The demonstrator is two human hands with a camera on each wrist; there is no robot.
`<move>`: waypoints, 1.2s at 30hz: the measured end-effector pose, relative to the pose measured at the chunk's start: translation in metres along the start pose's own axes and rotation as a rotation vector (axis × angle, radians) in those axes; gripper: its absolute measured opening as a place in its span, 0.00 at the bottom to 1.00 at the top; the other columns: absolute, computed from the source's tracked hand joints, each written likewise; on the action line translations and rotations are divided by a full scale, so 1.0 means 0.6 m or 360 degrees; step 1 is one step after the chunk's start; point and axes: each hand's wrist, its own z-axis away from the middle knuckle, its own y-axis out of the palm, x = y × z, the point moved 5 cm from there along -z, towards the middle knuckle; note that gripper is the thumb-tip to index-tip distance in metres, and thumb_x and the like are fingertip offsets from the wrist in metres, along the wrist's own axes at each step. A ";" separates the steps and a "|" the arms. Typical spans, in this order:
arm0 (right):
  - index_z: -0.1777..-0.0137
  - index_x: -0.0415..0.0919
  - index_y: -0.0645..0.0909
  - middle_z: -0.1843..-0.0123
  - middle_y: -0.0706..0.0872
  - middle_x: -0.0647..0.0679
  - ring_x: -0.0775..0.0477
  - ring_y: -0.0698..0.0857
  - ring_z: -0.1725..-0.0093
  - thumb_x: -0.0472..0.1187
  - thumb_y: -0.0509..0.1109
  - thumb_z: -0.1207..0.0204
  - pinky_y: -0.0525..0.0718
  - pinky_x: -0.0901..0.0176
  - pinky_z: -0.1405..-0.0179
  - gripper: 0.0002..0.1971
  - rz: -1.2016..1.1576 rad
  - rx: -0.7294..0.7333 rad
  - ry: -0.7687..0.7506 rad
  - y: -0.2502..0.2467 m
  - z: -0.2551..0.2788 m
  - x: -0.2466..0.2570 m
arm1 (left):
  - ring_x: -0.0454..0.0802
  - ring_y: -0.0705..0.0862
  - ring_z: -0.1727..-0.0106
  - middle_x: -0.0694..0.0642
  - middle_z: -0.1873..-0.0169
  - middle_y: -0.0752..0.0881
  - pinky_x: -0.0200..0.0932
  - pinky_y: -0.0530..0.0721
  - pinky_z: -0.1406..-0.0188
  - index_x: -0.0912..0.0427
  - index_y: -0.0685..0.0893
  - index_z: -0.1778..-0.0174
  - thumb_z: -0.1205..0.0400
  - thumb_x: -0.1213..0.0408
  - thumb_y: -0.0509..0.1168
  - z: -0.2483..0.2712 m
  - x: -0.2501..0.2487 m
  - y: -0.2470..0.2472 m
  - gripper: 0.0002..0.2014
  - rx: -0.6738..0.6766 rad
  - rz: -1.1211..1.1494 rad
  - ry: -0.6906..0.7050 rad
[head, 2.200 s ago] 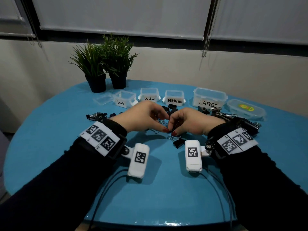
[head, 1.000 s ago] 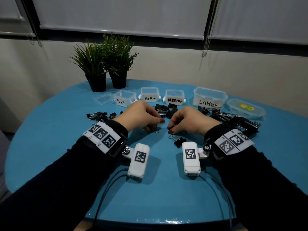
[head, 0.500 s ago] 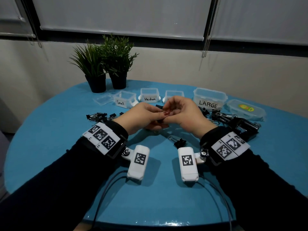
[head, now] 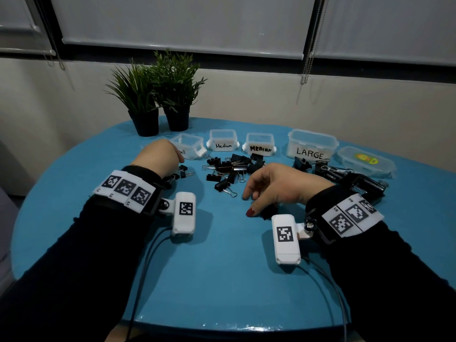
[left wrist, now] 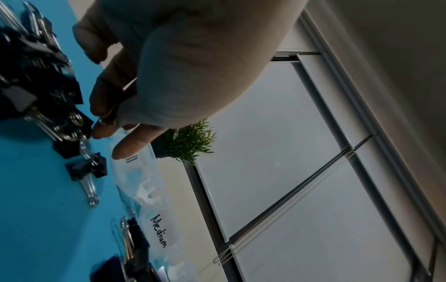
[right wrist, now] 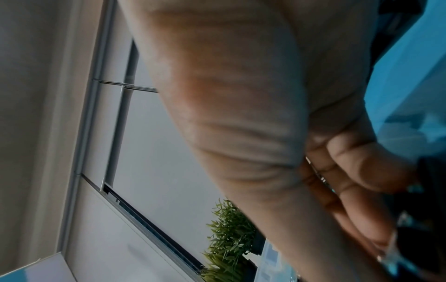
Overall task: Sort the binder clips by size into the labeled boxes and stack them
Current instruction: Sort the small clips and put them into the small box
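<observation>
Evidently the left hand [head: 158, 156] pinched a small clip [left wrist: 106, 114] beside the small box [head: 191, 148]. Right hand [head: 278, 188] grasp: cannot tell. Release squarely over the box

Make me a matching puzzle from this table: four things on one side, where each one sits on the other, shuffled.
Things:
1. plants
2. LARGE box
3. left hand
4. clip pile

Places:
A. in front of the two Medium boxes
B. far left, behind the boxes
C. right of the Medium boxes
D. at the small box

Pairs: 1-B, 2-C, 3-D, 4-A
</observation>
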 end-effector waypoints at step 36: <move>0.55 0.47 0.88 0.53 0.88 0.51 0.47 0.85 0.59 0.32 0.64 0.19 0.86 0.51 0.62 0.13 -0.0568 -0.1235 0.0113 -0.066 -0.079 -0.023 | 0.59 0.62 0.14 0.61 0.14 0.61 0.58 0.64 0.17 0.58 0.55 0.11 0.20 0.33 0.65 0.015 -0.082 0.095 0.49 0.0371 0.0440 0.0198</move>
